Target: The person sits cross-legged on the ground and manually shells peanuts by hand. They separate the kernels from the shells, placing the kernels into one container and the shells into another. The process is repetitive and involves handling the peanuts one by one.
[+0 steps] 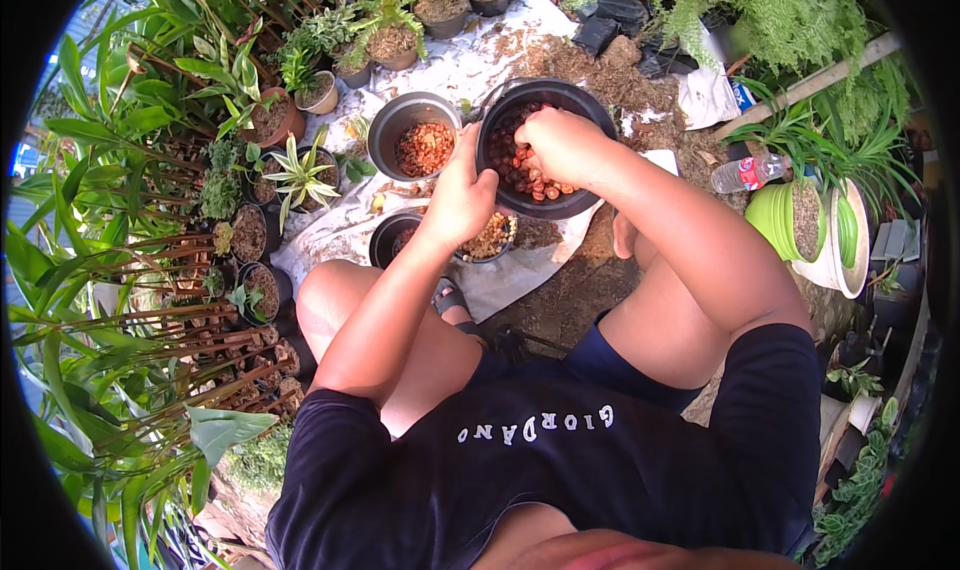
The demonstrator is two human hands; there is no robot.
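A large black plastic pot point(609, 112) stands tilted slightly before me, with dark red and orange-red berry-like fruits point(504, 150) in it. My left hand point(463, 199) grips the pot's left rim, thumb apart from the fingers. Inside the pot is my right hand point(562, 146), fingers curled down among the fruits; its fingertips are partly hidden. Left of the pot, a grey pot point(381, 131) holds reddish-orange skins or pulp point(426, 148). Beneath my left forearm are a small dark pot point(384, 240) and a container of pale yellowish seeds point(491, 236).
A white sheet point(517, 292) lies under the pots, with loose brown soil point(559, 60) on it. Potted plants point(307, 180) line the left. On the right are a plastic bottle point(746, 174), lime-green pots point(784, 217) and a wooden pole point(810, 82).
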